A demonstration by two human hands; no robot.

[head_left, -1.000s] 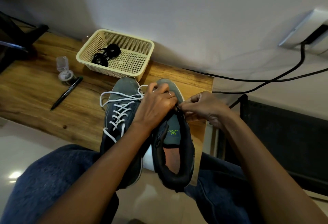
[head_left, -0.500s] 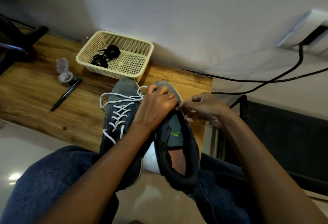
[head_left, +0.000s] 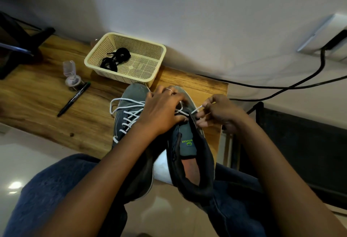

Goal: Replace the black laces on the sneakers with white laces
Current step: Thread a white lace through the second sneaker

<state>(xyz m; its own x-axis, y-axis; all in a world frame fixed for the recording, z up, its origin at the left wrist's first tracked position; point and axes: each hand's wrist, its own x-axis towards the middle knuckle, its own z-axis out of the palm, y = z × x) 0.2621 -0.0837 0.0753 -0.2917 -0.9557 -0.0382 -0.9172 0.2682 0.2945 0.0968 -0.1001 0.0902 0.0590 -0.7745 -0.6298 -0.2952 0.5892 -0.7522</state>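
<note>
Two grey-blue sneakers lie side by side, toes on the wooden table edge, heels over my lap. The left sneaker carries a white lace threaded through its eyelets, ends loose. The right sneaker gapes open, its tongue showing a green logo. My left hand grips the upper front of the right sneaker, covering its eyelets. My right hand pinches the end of a second white lace just right of that sneaker. Black laces lie coiled in the cream basket.
A black marker and a small clear jar with an open lid lie on the wooden table left of the sneakers. Black cables run along the wall at right. A dark chair stands right of the table.
My right hand has drawn the white lace end out to the right and slightly up from the right sneaker. My left hand has shifted a little forward over the eyelets.
</note>
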